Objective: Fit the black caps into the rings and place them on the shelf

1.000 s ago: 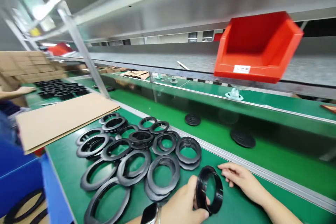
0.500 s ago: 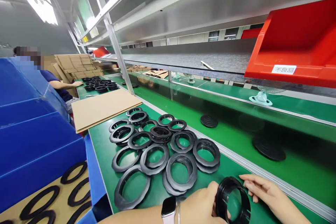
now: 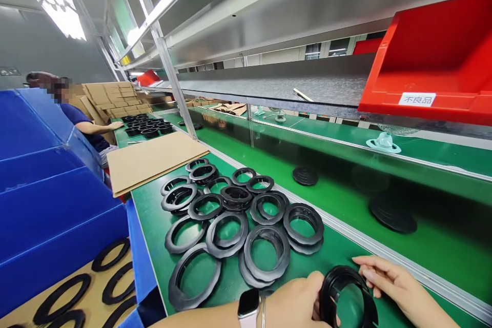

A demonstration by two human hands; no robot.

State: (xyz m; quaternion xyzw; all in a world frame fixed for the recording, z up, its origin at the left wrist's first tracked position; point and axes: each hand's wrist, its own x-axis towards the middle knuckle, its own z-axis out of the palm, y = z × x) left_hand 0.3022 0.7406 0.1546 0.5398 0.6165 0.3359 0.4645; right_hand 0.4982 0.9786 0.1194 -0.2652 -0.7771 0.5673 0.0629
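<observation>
At the bottom right, my left hand (image 3: 294, 297) is closed around the left side of a deep black plastic ring (image 3: 328, 294), held tilted over the green table. Part of the ring runs out of the bottom of the picture. My right hand (image 3: 397, 284) is just to the right of the ring, fingers stretched out and loosely apart, fingertips close to its upper rim. Whether they touch the rim I cannot tell. To the left of my hands, several flat black rings (image 3: 248, 243) lie on the green table (image 3: 151, 246), some overlapping or stacked.
Black discs (image 3: 305, 176) lie on a green belt (image 3: 342, 200) beyond the metal rail. A red bin (image 3: 430, 61) sits on the shelf at upper right. Cardboard sheets (image 3: 157, 159) lie farther along the table. A blue box (image 3: 61, 215) with black rings stands left. A co-worker (image 3: 82, 120) is beyond it.
The held ring has shifted slightly right and down with my left hand. My right hand stays almost in place, now nearer the ring.
</observation>
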